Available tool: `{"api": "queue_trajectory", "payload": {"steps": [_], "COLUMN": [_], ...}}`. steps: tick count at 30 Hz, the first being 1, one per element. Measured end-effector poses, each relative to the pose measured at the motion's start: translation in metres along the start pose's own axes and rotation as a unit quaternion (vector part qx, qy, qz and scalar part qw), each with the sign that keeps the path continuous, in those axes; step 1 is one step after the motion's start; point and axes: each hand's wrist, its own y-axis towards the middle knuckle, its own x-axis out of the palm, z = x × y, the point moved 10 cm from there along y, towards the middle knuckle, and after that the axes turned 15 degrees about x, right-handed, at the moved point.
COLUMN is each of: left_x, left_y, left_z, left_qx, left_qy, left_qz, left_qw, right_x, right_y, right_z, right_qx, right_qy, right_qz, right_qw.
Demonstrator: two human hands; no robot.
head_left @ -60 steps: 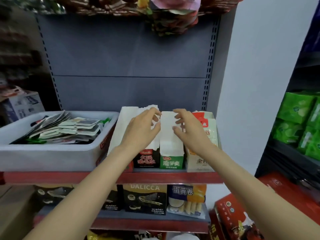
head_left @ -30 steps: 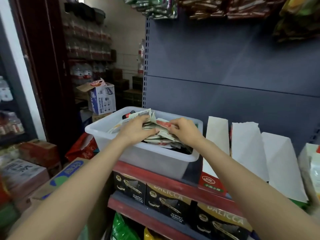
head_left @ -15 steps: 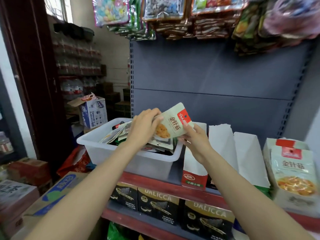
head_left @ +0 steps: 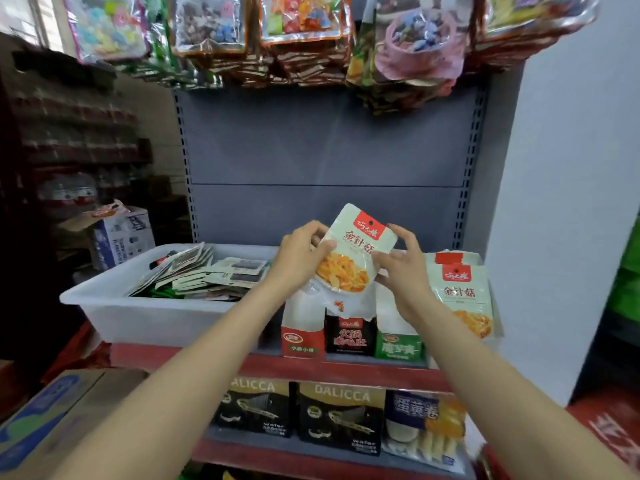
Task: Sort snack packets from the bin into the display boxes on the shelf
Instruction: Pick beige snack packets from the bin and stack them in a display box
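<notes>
We hold a white snack packet [head_left: 356,252] with a red label up in front of the grey shelf back, our left hand [head_left: 300,256] gripping its left edge with curled fingers [head_left: 323,245] and our right hand [head_left: 401,268] pinching its right side. The packet hangs above the row of display boxes [head_left: 349,332] on the red shelf [head_left: 207,362], just left of the rightmost box [head_left: 462,294], which bears the same label. The white bin [head_left: 145,315], with more packets heaped inside, sits on the shelf to the left.
</notes>
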Motion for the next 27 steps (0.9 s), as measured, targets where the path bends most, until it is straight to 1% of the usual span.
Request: {"api": "queue_trajectory", "payload": {"steps": [3,6,10,14,17,22,25,27], "left_x": [0.047,0.092,0.134,0.156,0.164,0.175,0.182,0.187], "left_y": [0.003,0.005,0.014,0.021,0.024,0.021,0.019,0.017], "left_z": [0.021,0.048,0.07,0.083,0.086,0.081,0.083,0.087], "left_qx": [-0.006,0.014,0.021,0.043,0.056,0.072,0.096,0.122], "left_qy": [-0.086,-0.118,-0.132,-0.147,-0.122,-0.013,0.039,0.105], "left_qz": [-0.051,-0.101,-0.089,-0.057,-0.049,-0.059,-0.083,-0.116], "left_qw": [0.995,0.988,0.987,0.987,0.99,0.996,0.991,0.98], "right_x": [-0.047,-0.088,-0.129,-0.143,-0.15,-0.161,-0.164,-0.164], "right_y": [-0.003,-0.006,-0.007,0.0,0.003,0.002,0.003,0.004], "right_z": [-0.01,-0.022,-0.039,-0.042,-0.039,-0.029,-0.019,-0.01], "right_qx": [-0.019,-0.045,-0.09,-0.091,-0.091,-0.1,-0.099,-0.089], "right_qy": [-0.025,-0.068,-0.123,-0.196,-0.279,-0.339,-0.384,-0.431], "right_qz": [0.042,0.086,0.124,0.082,0.087,0.096,0.105,0.111], "right_qw": [0.999,0.993,0.98,0.973,0.952,0.93,0.912,0.891]}}
